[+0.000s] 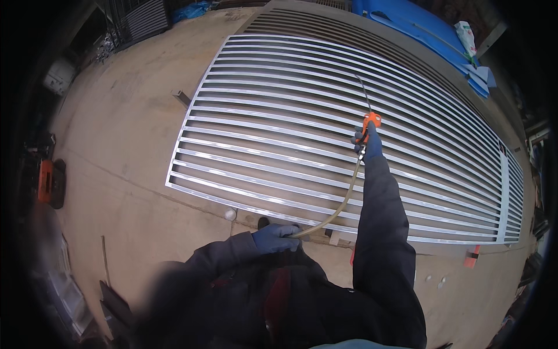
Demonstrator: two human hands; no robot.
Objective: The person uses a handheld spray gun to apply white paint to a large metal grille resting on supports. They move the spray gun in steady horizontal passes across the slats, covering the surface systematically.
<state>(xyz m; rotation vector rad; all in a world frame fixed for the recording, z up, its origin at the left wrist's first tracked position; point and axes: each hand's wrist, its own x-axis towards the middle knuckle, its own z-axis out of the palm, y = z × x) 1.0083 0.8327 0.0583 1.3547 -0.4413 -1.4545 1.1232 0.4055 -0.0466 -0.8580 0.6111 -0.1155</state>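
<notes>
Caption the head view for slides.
Right grip holds orange nozzle gun above slatted panel; left grip holds its hose.

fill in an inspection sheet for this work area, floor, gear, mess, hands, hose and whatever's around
Surface: tan floor, with a seam running across it.
Job's things: silver slatted panel; orange gun with a thin nozzle, over the slats.
Clutter: pale bits on the floor at lower right, too small to identify.
Hands: gloved right hand grips the gun; gloved left hand holds the hose.
Cables: hose runs from gun to left hand.
Surroundings: blue sheeting at upper right; orange machine at far left.
</notes>
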